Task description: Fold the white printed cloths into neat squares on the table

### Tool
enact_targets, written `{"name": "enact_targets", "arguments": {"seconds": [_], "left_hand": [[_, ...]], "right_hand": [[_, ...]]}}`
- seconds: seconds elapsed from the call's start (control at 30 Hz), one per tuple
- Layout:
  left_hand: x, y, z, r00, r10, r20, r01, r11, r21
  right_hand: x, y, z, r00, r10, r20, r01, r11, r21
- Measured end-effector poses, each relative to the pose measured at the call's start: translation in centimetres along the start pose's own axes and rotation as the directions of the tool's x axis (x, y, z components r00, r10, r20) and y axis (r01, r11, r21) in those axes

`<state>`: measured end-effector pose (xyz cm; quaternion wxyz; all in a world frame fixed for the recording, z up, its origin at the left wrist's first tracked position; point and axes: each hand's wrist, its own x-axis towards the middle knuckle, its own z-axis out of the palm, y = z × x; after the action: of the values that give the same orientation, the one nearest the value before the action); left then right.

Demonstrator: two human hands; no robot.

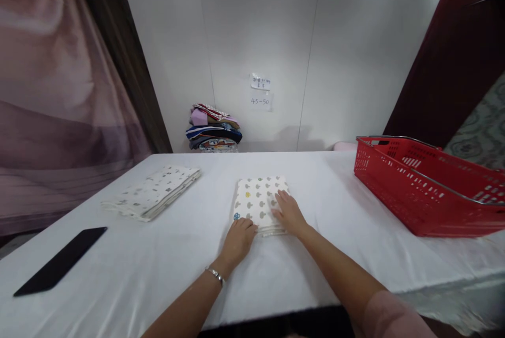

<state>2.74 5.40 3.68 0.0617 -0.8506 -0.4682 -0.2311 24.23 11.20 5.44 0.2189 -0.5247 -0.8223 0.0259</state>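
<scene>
White fabric [315, 196] covers the wide table in front of you, running back toward a pale wall [256, 22]. Two handwritten paper labels [261, 91] hang on that wall, one above the other, the lower reading "45-50". A pink curtain [71, 75] drapes on the left side, next to a dark strip.

The patterned cloth [258, 198], folded into a neat block, lies flat near the middle of the table. It is white with rows of grey shapes, plus a yellow one, a green one and a blue one, and several layers show along its near edge. Your left hand [239, 240] touches the near left corner, palm down with the fingers bent; whether they pinch any layer, you cannot tell from this view. Your right hand [290, 214] rests on the right side, fingers spread and released, pressing on top rather than grasping. A silver bracelet [215, 275] circles your left wrist.

Well to the left lies a larger folded cloth [155, 190] with small dark prints, and nearer to you is a flat black panel [61, 260]. On the right stands a red basket [426, 190] with metal handles. Beyond the far edge, against the wall, sits a pile of coloured fabrics [215, 128].
</scene>
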Motion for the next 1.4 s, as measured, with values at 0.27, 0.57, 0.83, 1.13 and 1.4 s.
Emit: {"name": "enact_targets", "arguments": {"seconds": [0.27, 0.57, 0.83, 1.13, 1.4], "left_hand": [[-0.4, 0.4, 0.1, 1.0, -0.024, -0.016, 0.024, 1.0, -0.003], [-1.1, 0.8, 0.4, 0.996, -0.074, -0.04, 0.071, 0.995, -0.066], [2.3, 0.1, -1.4, 0.973, -0.227, -0.044, 0.216, 0.959, -0.181], [3.0, -0.3, 1.6, 0.882, -0.446, 0.15, 0.45, 0.893, 0.008], [2.5, -0.4, 1.5, 0.895, -0.417, 0.161, 0.426, 0.904, -0.029]], "right_hand": [[0.4, -0.9, 0.6, 0.989, 0.058, 0.134, -0.042, 0.992, -0.122], [1.9, -1.2, 2.0, 0.967, 0.119, 0.225, -0.087, 0.985, -0.15], [2.2, -0.6, 2.6, 0.952, 0.154, 0.265, -0.118, 0.982, -0.148], [7.3, 0.2, 2.0, 0.978, 0.163, 0.127, -0.13, 0.964, -0.233], [7.1, 3.5, 4.3, 0.97, 0.187, 0.157, -0.145, 0.959, -0.243]]}}
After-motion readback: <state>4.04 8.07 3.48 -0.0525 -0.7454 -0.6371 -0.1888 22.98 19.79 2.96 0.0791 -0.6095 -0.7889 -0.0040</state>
